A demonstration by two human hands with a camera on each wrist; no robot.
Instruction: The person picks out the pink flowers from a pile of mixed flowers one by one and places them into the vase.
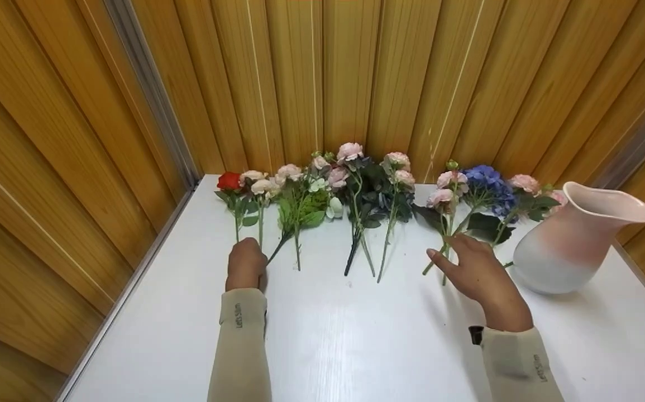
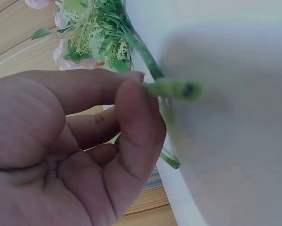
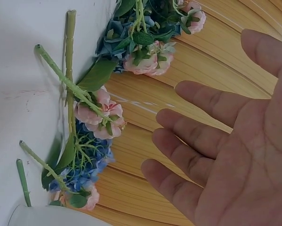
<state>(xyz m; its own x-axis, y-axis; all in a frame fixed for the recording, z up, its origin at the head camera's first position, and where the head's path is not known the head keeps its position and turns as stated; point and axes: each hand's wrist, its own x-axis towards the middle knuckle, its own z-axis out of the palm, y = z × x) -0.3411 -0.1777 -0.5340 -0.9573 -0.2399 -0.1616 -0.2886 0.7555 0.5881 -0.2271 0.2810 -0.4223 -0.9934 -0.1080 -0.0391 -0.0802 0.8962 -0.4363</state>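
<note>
Left grip (image 1: 245, 263) pinches green stem (image 2: 166, 88) | stem end (image 2: 191, 91): left wrist view only | right grip (image 3: 230, 155): spread, empty

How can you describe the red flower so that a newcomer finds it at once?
On the white table, a row of flowers lies near the wooden back wall. Go to the row's left end, just beyond the left hand. There is the red flower, the only red one among pale and blue neighbours.

Looks cloth-like on the rose (image 1: 228, 180) at nine o'clock, smooth on the vase (image 1: 557, 251) at three, wood-grained on the wall panels (image 1: 350, 72) at twelve, glossy on the tabletop (image 1: 333, 340) at six, metallic on the corner strip (image 1: 153, 84) at ten.
</note>
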